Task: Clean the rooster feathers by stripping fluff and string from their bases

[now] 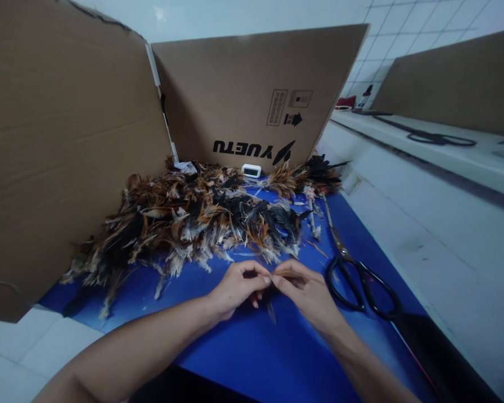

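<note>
Over the blue tabletop (235, 347), my two hands meet at their fingertips. My right hand (308, 291) is closed in a pinch on a thin brown feather (293, 274), which lies along its index finger. Thumb and forefinger of my left hand (241, 286) are pinched together at the feather's inner end; the exact contact is too small to see. A small greyish feather (271, 313) shows just below the fingertips. Beyond both hands spreads a large heap of brown, black and white feathers (185, 218).
Big black-handled scissors (344, 260) lie right of my right hand. Cardboard panels stand at the left (67, 140) and the back (235, 95). A small white digital device (251, 170) sits behind the heap. Another pair of scissors (432, 137) rests on the white ledge (479, 162).
</note>
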Demonstrator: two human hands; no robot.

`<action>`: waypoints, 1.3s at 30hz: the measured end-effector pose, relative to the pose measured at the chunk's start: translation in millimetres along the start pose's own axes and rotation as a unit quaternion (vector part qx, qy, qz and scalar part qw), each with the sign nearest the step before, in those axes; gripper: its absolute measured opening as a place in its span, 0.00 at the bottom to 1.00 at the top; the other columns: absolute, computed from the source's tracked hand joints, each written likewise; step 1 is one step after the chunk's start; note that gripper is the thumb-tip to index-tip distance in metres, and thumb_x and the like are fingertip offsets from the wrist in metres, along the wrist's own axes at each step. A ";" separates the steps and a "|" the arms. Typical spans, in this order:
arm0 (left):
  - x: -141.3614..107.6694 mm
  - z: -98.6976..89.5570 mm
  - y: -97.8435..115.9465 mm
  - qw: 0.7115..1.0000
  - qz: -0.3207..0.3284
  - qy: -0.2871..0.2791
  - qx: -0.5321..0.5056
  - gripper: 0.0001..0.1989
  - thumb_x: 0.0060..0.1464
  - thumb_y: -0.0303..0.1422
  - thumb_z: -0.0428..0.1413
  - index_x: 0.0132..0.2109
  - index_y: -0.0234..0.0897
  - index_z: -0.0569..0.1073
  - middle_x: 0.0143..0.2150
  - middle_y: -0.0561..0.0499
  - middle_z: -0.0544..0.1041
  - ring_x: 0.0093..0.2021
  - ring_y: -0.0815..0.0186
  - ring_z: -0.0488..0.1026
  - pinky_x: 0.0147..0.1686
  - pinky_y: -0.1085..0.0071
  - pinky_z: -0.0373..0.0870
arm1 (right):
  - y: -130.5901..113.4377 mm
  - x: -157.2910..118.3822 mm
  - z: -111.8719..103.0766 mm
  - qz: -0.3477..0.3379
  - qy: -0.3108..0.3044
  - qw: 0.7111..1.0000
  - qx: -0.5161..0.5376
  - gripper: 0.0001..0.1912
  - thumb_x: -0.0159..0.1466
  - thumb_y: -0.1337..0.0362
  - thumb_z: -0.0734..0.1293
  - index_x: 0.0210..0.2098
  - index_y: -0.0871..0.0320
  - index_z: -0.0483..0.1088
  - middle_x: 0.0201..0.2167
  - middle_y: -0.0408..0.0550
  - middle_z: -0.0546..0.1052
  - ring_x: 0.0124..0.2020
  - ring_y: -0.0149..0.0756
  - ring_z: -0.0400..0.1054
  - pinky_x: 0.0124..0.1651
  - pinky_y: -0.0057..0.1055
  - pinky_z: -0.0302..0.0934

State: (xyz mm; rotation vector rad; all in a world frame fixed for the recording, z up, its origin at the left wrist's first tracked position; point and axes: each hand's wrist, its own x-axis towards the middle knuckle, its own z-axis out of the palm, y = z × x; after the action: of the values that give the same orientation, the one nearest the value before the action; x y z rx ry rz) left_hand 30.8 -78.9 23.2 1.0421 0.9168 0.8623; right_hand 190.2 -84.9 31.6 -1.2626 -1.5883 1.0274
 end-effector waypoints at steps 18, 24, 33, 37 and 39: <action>-0.5 -3.1 3.6 0.999 -0.007 0.016 -0.033 0.12 0.43 0.36 0.61 0.32 0.33 0.70 0.20 0.58 0.63 0.19 0.76 0.58 0.15 0.79 0.57 | 0.6 -1.2 -1.7 0.017 0.012 1.000 0.007 0.06 0.56 0.61 0.66 0.27 0.57 0.69 0.29 0.44 0.74 0.32 0.35 0.67 0.37 0.30 0.61; 0.8 -4.4 4.4 0.997 -0.026 0.002 -0.070 0.13 0.43 0.37 0.61 0.32 0.33 0.69 0.22 0.57 0.67 0.18 0.76 0.63 0.16 0.79 0.60 | -2.5 -1.4 -2.6 0.018 0.007 1.000 -0.025 0.06 0.55 0.61 0.65 0.28 0.57 0.68 0.25 0.42 0.72 0.30 0.34 0.66 0.36 0.29 0.61; 2.5 -5.9 -1.7 0.996 -0.017 -0.019 -0.087 0.15 0.44 0.38 0.62 0.33 0.31 0.70 0.28 0.51 0.73 0.19 0.76 0.66 0.17 0.78 0.63 | -1.0 -0.7 -0.5 -0.005 0.013 1.000 -0.025 0.06 0.56 0.62 0.65 0.27 0.57 0.69 0.28 0.44 0.74 0.32 0.35 0.69 0.38 0.30 0.62; 3.4 -6.5 -3.3 0.996 -0.005 -0.011 -0.093 0.15 0.43 0.38 0.63 0.32 0.30 0.71 0.25 0.53 0.71 0.18 0.76 0.65 0.18 0.78 0.63 | -2.7 -0.7 0.3 -0.002 0.008 0.999 -0.041 0.06 0.56 0.61 0.65 0.27 0.57 0.70 0.28 0.44 0.75 0.32 0.36 0.69 0.38 0.30 0.63; 3.8 -6.8 -4.6 0.996 0.002 -0.009 -0.093 0.15 0.43 0.37 0.63 0.32 0.29 0.72 0.26 0.52 0.72 0.18 0.77 0.65 0.18 0.78 0.63 | -3.3 -0.7 1.1 -0.002 0.005 0.999 -0.036 0.06 0.55 0.61 0.66 0.27 0.56 0.71 0.28 0.44 0.75 0.33 0.35 0.70 0.38 0.29 0.64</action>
State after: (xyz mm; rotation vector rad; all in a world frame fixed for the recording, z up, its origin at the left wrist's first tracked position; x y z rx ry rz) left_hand 26.6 -74.5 16.5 0.8904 0.8030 0.9217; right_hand 188.3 -86.2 34.3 -1.3102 -1.6324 0.9679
